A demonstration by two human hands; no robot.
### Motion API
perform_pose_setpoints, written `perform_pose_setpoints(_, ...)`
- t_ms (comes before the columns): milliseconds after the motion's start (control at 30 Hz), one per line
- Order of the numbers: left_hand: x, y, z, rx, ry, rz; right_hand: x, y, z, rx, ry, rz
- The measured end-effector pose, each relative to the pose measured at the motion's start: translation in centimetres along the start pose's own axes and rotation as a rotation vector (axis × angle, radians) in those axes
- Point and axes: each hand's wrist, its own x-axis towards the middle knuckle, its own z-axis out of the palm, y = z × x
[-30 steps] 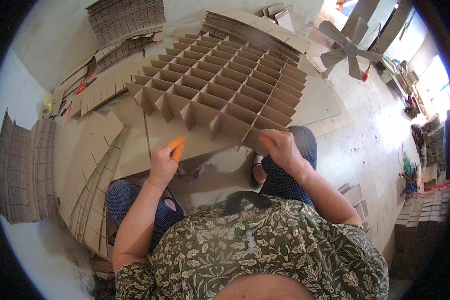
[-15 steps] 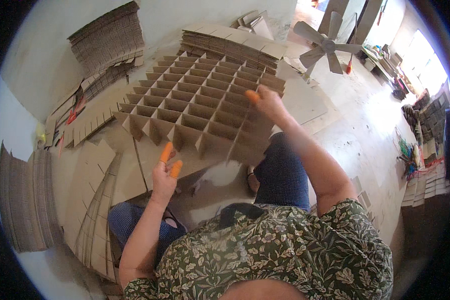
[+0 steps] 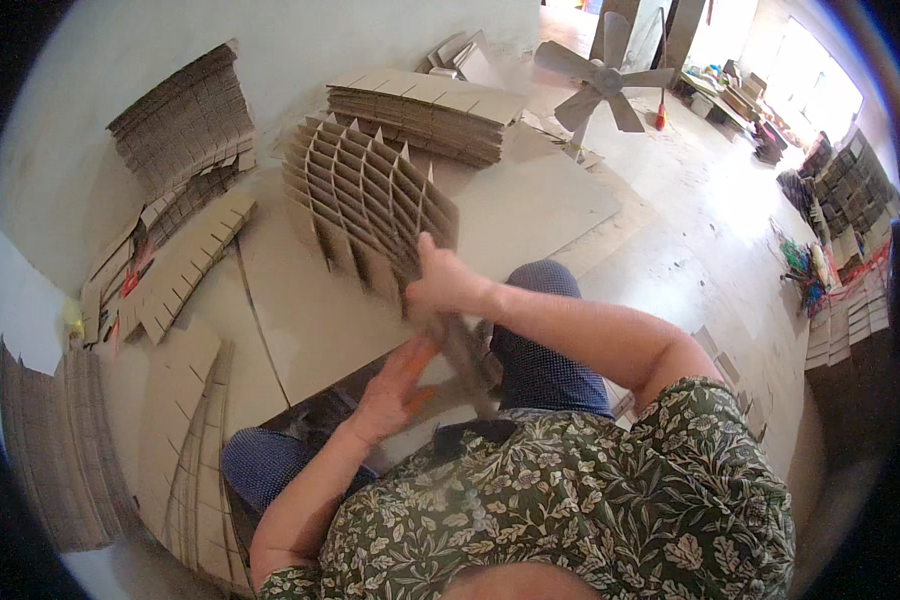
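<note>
A brown cardboard divider grid (image 3: 370, 190) stands tilted on a large board in front of me, its cells squeezed into narrow diamonds. Its near end is smeared by motion. My right hand (image 3: 448, 282) is closed on the grid's near right edge, the thumb lying along the top. Just below, my left hand (image 3: 392, 392) reaches to the near end of the grid with its fingers stretched apart. Orange covers sit on two of those fingers. Blur hides whether the left fingertips press on the cardboard.
Behind the grid lies a stack of slotted cardboard strips (image 3: 420, 105). More strips (image 3: 195, 265) lie at left, with a tall stack (image 3: 185, 120) against the wall and another (image 3: 55, 440) at lower left. A fan (image 3: 607, 80) stands at far right, and bundled cardboard (image 3: 855, 200) lines the right side.
The grid has gone from spread-out square cells to a narrow, skewed shape. My right hand has moved left and nearer to me; my left hand has moved right, toward it.
</note>
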Motion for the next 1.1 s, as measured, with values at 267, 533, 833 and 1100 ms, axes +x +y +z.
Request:
perform_pose_setpoints(267, -1.9, -6.3, 4.5, -0.064, -0.142, -0.202, -2.1, 5.2, -3.1, -0.084, 0.138, -0.078)
perform_pose_setpoints(533, -3.1, -6.3, 0.8, -0.117, 0.050, -0.439, -14.0, 7.0, -12.8, 0.184, 0.305, -0.074)
perform_pose_setpoints(833, -4.9, -7.7, 1.4, -0.149, -0.079, -0.437, -30.0, 13.4, -19.6, -0.176, 0.998, 0.315)
perform_pose_setpoints(1100, -5.2, -10.2, 2.8, -0.156, -0.195, -0.425, -47.8, 27.8, -19.2, -0.979, 1.196, 0.819)
